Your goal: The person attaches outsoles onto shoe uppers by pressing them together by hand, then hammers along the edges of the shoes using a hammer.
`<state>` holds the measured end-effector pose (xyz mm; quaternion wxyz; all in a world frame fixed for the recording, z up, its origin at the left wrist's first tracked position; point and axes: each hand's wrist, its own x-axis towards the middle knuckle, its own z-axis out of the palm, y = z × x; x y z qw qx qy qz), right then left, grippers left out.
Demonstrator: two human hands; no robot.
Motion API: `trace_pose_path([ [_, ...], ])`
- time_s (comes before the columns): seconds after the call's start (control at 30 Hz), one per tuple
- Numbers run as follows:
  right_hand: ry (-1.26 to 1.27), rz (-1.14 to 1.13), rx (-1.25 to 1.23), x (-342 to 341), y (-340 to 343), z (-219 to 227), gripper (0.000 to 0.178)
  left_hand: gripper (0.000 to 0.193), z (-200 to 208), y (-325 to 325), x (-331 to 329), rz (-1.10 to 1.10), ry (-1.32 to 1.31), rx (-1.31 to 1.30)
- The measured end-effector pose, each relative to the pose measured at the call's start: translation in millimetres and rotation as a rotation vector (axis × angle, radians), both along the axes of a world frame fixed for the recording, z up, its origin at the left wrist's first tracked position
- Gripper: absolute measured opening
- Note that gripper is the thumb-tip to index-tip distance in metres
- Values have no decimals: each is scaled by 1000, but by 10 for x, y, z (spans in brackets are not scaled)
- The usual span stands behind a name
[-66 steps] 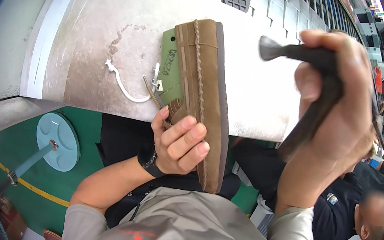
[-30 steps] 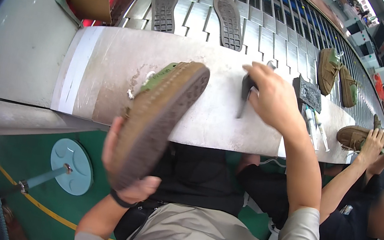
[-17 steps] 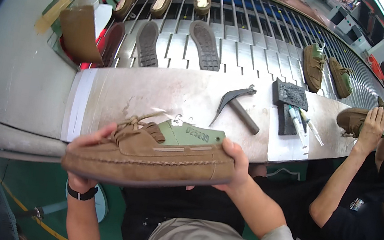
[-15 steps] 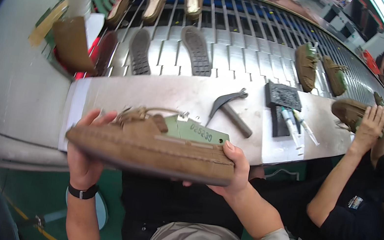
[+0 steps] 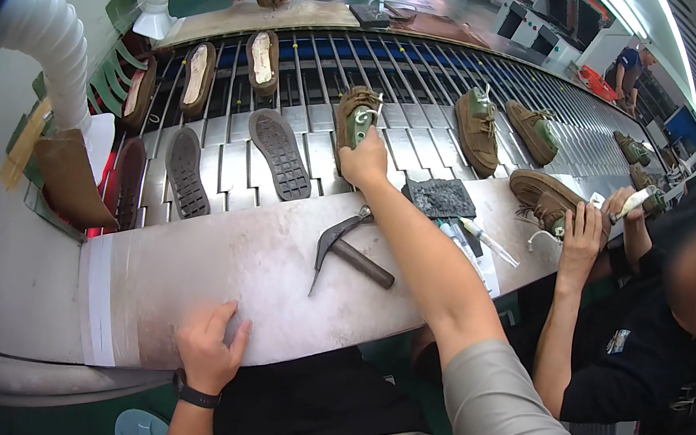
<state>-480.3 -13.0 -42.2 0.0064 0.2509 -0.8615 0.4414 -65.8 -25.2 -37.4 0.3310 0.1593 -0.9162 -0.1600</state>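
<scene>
My right hand (image 5: 365, 162) reaches out over the conveyor, closed on the heel end of a brown lace-up shoe (image 5: 351, 114) with a green last inside. The shoe sits upright on the metal slats, toe pointing away. My left hand (image 5: 211, 348) rests at the near edge of the worktable (image 5: 279, 315), fingers apart, holding nothing. Between my hands lies a hammer (image 5: 364, 263) with a dark curved, claw-like head. Left of the shoe, two grey soles (image 5: 280, 153) lie tread up on the slats.
Beyond the soles, several brown shoe pieces with pale insides (image 5: 262, 61) lie on the conveyor rods (image 5: 326, 61). Finished-looking brown shoes (image 5: 478, 131) stand to the right. A black block (image 5: 441, 197) and white tubes (image 5: 488, 241) lie beside my right forearm. A co-worker's hands (image 5: 583, 239) hold another shoe (image 5: 544, 197) at right.
The brown shoe, held in both hands over the table before, now stands on the conveyor in my right hand. My left hand has let go and lowered to the table edge.
</scene>
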Motion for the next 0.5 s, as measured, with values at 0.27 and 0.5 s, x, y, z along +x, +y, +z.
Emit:
trace_pose_path([
  [0.27,398,331,382,810,-526,307,103,32,68,-2,90,21,-117,-59],
  [0.5,-23,333,534,639,-762,197,72,33,6,13,10,12,-88,-78],
])
